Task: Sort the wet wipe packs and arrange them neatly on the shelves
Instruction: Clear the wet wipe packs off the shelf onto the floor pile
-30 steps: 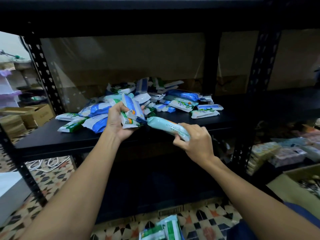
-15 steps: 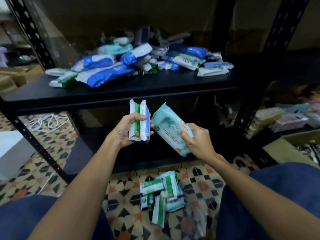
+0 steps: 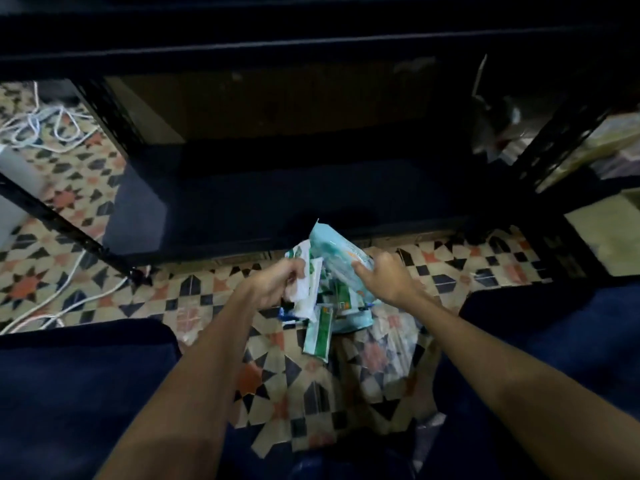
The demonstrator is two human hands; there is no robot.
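Left hand: grips two white-green wipe packs.
Right hand: grips one teal wipe pack.
Floor pile: below both hands, count unclear.

No print can be read: the markings on the wipe packs are blurred beyond reading.

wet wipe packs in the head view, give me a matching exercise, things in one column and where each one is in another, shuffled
Things:
1. pale teal pack
2. white and green packs
3. small pile of packs
4. white cables

Places:
A. lying on the tiled floor between the knees
B. in the left hand's grip
C. on the floor to the left of the shelf unit
D. in the right hand's grip

Pairs: 1-D, 2-B, 3-A, 4-C
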